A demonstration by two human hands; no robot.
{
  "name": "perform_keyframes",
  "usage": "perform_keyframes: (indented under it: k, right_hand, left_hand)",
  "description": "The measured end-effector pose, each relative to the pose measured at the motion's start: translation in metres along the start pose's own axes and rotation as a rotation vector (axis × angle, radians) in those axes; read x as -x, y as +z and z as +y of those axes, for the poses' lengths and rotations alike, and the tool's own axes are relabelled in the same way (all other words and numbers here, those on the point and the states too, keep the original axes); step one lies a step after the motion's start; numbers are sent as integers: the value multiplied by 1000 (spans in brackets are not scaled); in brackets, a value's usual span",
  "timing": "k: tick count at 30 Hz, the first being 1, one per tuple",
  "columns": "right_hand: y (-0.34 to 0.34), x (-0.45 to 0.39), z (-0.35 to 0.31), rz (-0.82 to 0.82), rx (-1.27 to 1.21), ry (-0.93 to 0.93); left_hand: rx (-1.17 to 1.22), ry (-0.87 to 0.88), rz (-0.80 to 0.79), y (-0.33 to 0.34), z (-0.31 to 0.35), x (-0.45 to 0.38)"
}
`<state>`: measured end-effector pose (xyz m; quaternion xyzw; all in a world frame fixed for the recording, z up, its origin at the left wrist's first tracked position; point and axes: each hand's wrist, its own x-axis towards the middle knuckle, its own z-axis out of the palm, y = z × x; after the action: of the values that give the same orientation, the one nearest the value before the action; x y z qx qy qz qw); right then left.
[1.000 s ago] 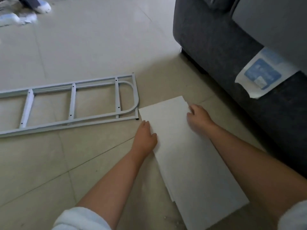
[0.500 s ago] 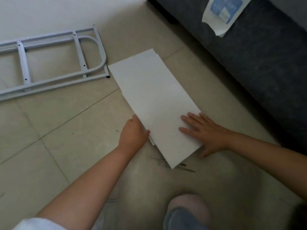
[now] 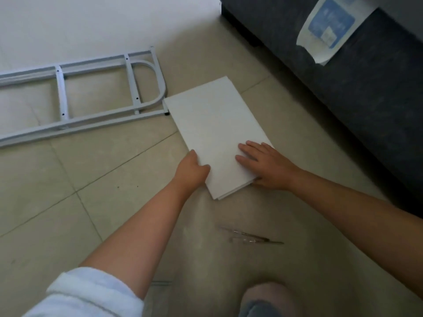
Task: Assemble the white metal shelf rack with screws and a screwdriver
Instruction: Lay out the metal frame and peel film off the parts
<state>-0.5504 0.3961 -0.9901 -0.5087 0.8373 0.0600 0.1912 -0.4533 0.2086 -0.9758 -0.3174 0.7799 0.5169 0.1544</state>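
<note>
White boards lie stacked on the tiled floor, their far corner just beside the metal frame — left hand curled around the near-left edge, right hand pressing flat, fingers spread, thumb under the near edge.

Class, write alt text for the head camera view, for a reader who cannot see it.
A person's left hand grips the near left edge of a stack of white shelf panels on a tiled floor, while the right hand rests flat on top. A white metal side frame lies to the left, a dark sofa to the right.
</note>
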Motion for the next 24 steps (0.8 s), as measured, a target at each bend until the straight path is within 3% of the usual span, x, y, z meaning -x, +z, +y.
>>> perform_keyframes:
  k: [5,10,13,15,21,24]
  right_hand:
    - [-13,-13,4,-68,56,84]
    - [-23,-18,-1,-157,91,104]
    - [-34,-22,-8,-162,132,95]
    - [-44,-27,-13,-162,181,92]
    - [-62,-67,-75,-235,390,277]
    - [-62,-89,-131,-169,420,132]
  left_hand:
    - [258,25,-137,-4,-1,-7]
    - [47,44,-162,-1,-1,-11]
    - [59,72,-70,-9,-4,-7]
    - [-67,75,10,-21,-15,-2]
    - [-239,166,308,-74,-78,36]
    - [-311,136,355,-99,-113,60]
